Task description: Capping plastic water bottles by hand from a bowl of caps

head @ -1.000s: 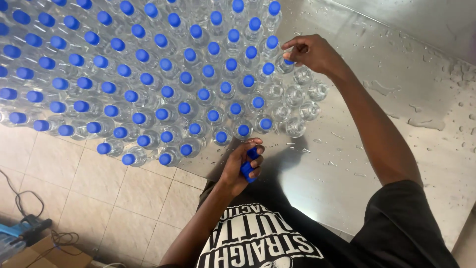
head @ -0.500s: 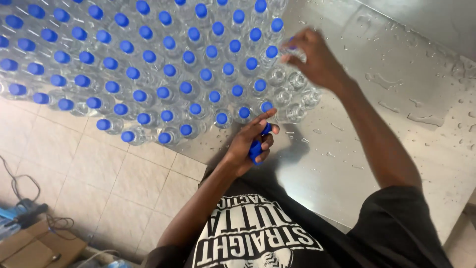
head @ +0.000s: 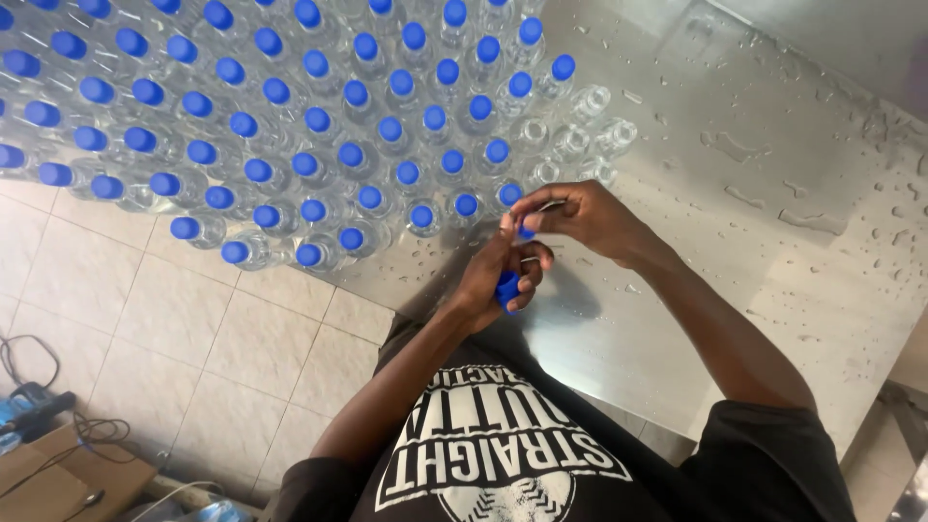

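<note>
My left hand (head: pixel 495 275) is curled around a few blue bottle caps (head: pixel 508 288) just above the near edge of a wet steel table (head: pixel 735 193). My right hand (head: pixel 580 215) meets it from the right and pinches one blue cap (head: pixel 526 230) between thumb and fingertips. Just beyond both hands stand several clear plastic bottles without caps (head: pixel 585 135). A large block of clear bottles with blue caps (head: pixel 319 116) fills the table to the left.
Water drops and small puddles (head: pixel 744 145) lie over the bare steel on the right. Beige floor tiles (head: pixel 145 329) show below the table's edge. A cardboard box (head: pixel 58 483) and dark cables (head: pixel 39 406) sit at the lower left.
My right hand has drawn back from the uncapped bottles at the far right to my left hand. It now pinches a cap there. The view has shifted slightly.
</note>
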